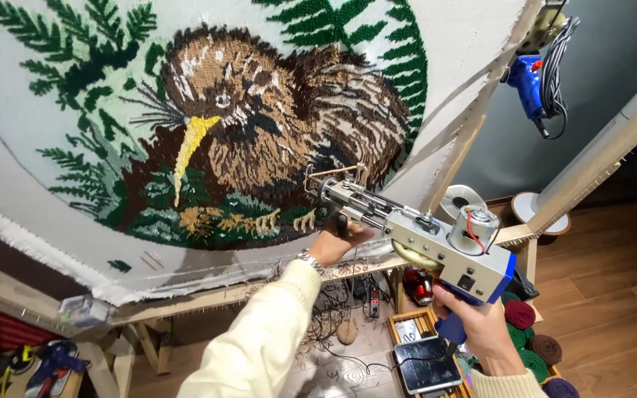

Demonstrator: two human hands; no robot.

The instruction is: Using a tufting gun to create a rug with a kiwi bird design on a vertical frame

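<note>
Looking nearly finished: both hands are gripping the tufting gun [414, 228], right hand [481, 324] closed on its blue handle, left hand [337, 243] on the front grip, needle touching the mostly filled bird rug [259, 125], with only pale margin cloth remaining untufted.

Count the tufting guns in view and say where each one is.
2. A silver-and-blue tufting gun is held by both hands against the bird rug; a blue tufting gun hangs at upper right. Others may be hidden.
</note>
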